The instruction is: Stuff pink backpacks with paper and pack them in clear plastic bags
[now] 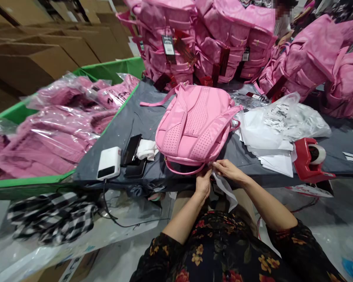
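Observation:
A pink backpack (197, 121) lies on the dark grey table covering, its straps and dotted back panel facing up and its top handle (184, 171) toward me. At the near right corner of the backpack, my left hand (204, 182) is closed on its edge by the handle. Just to the right, my right hand (230, 170) is closed in a pinch close to the same edge. A thin white sheet (226, 191), like tissue paper, hangs down below the right fingers. The fingertips of both hands are partly hidden where they meet.
Left of the backpack lie a white power bank (109, 162) with a cable and a black wallet-like item (132, 150). White papers (275, 156) and a red tape dispenser (307, 160) sit right. Tagged pink backpacks (167, 39) stand behind; a green-edged bin (129, 66) holds bagged ones.

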A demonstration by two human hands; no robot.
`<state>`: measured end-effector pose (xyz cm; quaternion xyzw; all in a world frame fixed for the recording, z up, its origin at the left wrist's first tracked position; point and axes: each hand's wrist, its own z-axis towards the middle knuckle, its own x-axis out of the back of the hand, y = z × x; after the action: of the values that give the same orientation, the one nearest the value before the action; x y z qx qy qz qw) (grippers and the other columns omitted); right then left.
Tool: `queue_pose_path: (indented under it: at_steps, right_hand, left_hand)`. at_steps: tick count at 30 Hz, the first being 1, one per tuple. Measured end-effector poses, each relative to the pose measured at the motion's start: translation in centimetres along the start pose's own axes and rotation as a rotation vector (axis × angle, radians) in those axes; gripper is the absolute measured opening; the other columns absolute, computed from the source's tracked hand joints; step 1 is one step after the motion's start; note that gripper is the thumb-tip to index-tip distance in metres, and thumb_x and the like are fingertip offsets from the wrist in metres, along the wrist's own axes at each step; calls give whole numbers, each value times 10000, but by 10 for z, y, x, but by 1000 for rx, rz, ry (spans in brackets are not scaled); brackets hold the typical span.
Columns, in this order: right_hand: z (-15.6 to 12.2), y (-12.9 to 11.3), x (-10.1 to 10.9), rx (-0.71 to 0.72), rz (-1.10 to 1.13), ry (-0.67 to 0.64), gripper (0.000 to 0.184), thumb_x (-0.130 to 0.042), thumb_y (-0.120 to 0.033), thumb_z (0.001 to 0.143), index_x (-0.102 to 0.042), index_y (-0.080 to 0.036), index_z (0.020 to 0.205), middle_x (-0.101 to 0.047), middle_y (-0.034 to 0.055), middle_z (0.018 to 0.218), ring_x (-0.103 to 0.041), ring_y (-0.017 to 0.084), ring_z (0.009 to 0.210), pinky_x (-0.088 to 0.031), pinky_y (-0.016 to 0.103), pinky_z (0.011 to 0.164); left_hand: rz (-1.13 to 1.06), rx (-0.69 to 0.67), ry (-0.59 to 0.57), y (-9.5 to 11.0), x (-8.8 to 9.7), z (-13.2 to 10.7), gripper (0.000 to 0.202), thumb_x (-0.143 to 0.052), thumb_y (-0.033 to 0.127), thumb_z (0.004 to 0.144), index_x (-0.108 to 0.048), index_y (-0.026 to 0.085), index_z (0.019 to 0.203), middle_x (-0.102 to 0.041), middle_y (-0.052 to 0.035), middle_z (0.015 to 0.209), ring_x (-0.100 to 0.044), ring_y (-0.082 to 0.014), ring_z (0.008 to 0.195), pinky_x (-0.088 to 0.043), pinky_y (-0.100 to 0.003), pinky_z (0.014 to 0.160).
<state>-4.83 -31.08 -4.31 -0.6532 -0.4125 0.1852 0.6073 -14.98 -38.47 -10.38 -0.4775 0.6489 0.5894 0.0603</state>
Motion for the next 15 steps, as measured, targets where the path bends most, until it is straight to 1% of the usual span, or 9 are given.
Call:
queue_pose_path:
  at_steps: [2,4,6,8,10,12,13,14,15]
  right_hand:
    - [9,1,3,-100,173,-155,671,-640,-833,741,-427,-204,652,-343,-96,496,-242,36,444,-173,203,429]
    - [17,3,7,-172,316,-283,701,-761,-804,648,-385,-212,618,-269,-127,458,-188,16,417,-127,191,407]
    - [18,6,11,-211,415,-343,727,-823,-757,612,-338,-216,582,-223,-144,428,-160,2,396,-114,176,394]
    - [10,12,16,-233,457,-366,739,-840,-730,611,-313,-215,558,-208,-146,406,-152,-3,385,-122,166,386]
    - [-7,20,20,-263,438,-420,714,-838,-727,606,-347,-211,545,-230,-134,388,-178,6,374,-152,168,377]
    - [-29,29,24,-305,368,-499,670,-836,-731,581,-423,-204,547,-294,-104,384,-245,29,369,-194,184,373]
    - [-41,33,26,-330,327,-536,651,-841,-727,562,-458,-200,556,-335,-86,399,-278,41,376,-208,193,374]
    - [-52,37,29,-351,299,-550,637,-855,-713,537,-480,-200,572,-370,-73,428,-300,48,387,-212,200,376]
    - [-61,38,31,-367,269,-547,629,-868,-702,508,-497,-201,596,-404,-63,465,-316,54,404,-209,206,380]
  left_hand:
    - [2,-1,12,0,-4,1,613,-962,497,482,-774,178,970,-790,-79,1006,-706,-252,1074,-460,-401,1084]
    - [40,13,-2,3,-5,-2,651,-947,520,511,-768,175,1033,-778,-100,1085,-687,-274,1139,-449,-407,1104]
    - [158,23,-29,11,1,-13,633,-899,561,599,-765,157,1068,-763,-123,1147,-670,-288,1179,-454,-410,1107]
    - [378,2,-70,26,23,-34,578,-809,606,717,-771,148,1068,-761,-127,1150,-677,-287,1161,-487,-401,1074]
    - [651,-66,-163,46,57,-62,498,-698,617,831,-785,165,1022,-783,-103,1039,-714,-264,1033,-549,-367,970]
    - [851,-211,-328,71,96,-91,418,-570,543,954,-793,190,930,-773,-74,836,-725,-216,829,-582,-304,816]
    - [912,-338,-354,85,111,-102,417,-536,504,981,-782,202,830,-740,-59,721,-700,-192,707,-572,-275,721]
    - [962,-456,-303,101,122,-109,421,-512,467,999,-768,210,786,-715,-51,668,-681,-180,655,-558,-263,678]
    - [1013,-553,-246,118,127,-111,428,-496,436,1009,-750,213,745,-696,-44,640,-666,-171,619,-543,-253,640]
